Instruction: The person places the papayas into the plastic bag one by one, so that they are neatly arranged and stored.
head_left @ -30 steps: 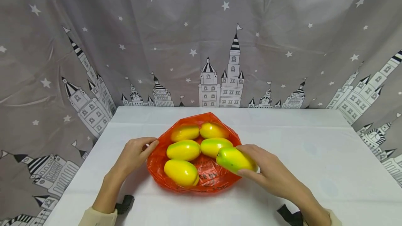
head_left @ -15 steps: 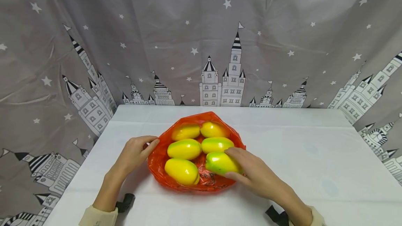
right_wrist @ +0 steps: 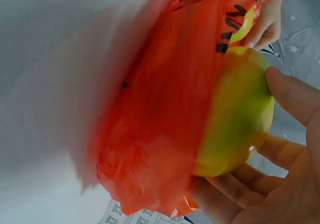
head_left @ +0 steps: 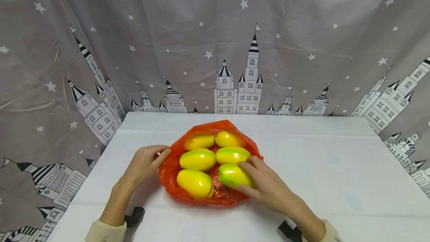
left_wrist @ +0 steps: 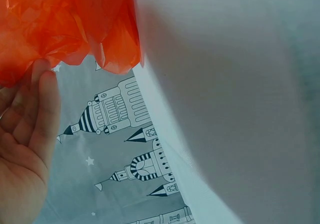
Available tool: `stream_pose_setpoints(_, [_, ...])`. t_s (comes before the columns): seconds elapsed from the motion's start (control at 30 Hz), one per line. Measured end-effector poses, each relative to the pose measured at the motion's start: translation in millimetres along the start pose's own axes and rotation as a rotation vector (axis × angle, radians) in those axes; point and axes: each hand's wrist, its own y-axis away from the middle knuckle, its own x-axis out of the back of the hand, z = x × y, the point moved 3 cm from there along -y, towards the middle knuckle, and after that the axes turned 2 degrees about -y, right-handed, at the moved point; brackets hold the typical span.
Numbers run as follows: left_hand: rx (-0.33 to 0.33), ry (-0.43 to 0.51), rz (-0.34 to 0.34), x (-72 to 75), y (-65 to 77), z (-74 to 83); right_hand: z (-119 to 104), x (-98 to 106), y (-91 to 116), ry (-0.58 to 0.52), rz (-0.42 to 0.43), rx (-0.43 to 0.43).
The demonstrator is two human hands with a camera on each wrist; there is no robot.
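A red plastic bag (head_left: 168, 173) stands wide open on the white table, with several yellow-green mangoes inside, among them a plain yellow mango (head_left: 194, 183) at the front left. My left hand (head_left: 145, 163) pinches the bag's left rim between thumb and fingers. In the left wrist view its fingertips (left_wrist: 42, 67) meet the red plastic. At the bag's front right, my right hand (head_left: 270, 188) grips a mango (head_left: 233, 176) with a greener end, low inside the opening. The right wrist view shows thumb and fingers around this mango (right_wrist: 240, 114), its lower side hidden behind the bag wall.
A white cloth covers the table (head_left: 319, 160) around the bag. Behind the table hangs a grey curtain (head_left: 188, 21) printed with castles and stars. Black straps (head_left: 134, 216) sit at both wrists.
My right hand has moved left and down with the mango, from above the bag's right rim to inside the opening. The left hand has stayed at the left rim.
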Motion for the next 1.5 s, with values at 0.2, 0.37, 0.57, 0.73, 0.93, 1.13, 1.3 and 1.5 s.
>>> stream_pose_setpoints(0.2, [0.000, 0.000, 0.004, 0.4, 0.1, 0.0, -1, -8, -4, -0.026, -0.039, -0.006])
stream_pose_setpoints(0.37, [0.002, 0.005, 0.002, 0.8, 0.0, -0.1, 1, -14, -6, -0.028, -0.032, -0.010])
stream_pose_setpoints(0.57, [0.001, 0.001, 0.002, 1.3, -0.1, -0.2, 5, -19, -8, -0.039, 0.007, -0.030])
stream_pose_setpoints(0.73, [0.002, 0.000, -0.001, 1.1, 0.0, -0.3, 10, -23, -9, -0.033, 0.049, -0.050])
stream_pose_setpoints(0.93, [0.007, -0.004, 0.000, 1.7, -0.2, -0.4, 8, -25, -11, -0.010, 0.026, -0.065])
stream_pose_setpoints(1.13, [0.014, -0.004, -0.002, 1.6, 0.1, -0.2, 6, -26, -13, 0.039, -0.014, -0.089])
stream_pose_setpoints(1.3, [0.020, 0.001, -0.004, 2.0, 0.2, -0.1, 5, -23, -13, 0.070, -0.048, -0.099])
stream_pose_setpoints(1.5, [0.025, 0.005, -0.010, 2.6, 0.0, -0.7, 6, -22, -14, 0.086, -0.063, -0.107])
